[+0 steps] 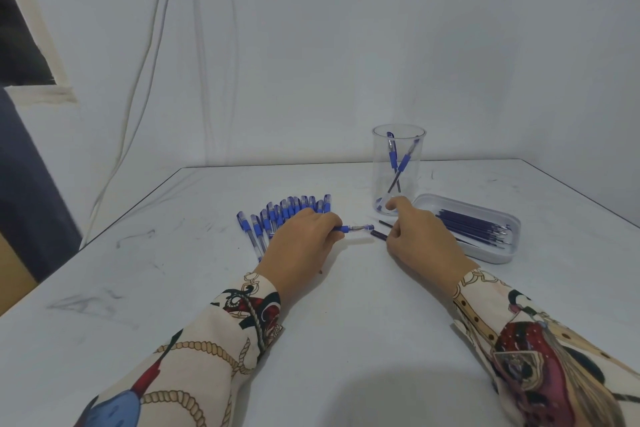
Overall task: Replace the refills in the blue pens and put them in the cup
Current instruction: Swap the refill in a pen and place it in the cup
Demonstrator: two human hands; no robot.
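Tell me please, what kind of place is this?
Probably a plain indoor work corner, set up for a sorting job rather than a furnished office: a bare white table pushed against a white wall, loose cables hanging down it, and only pens and a cup.

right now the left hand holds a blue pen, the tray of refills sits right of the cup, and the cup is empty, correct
Not quite: the cup is not empty; the head view shows two blue pens standing in it. The rest holds: the left hand holds a blue pen, and the tray of refills sits right of the cup.
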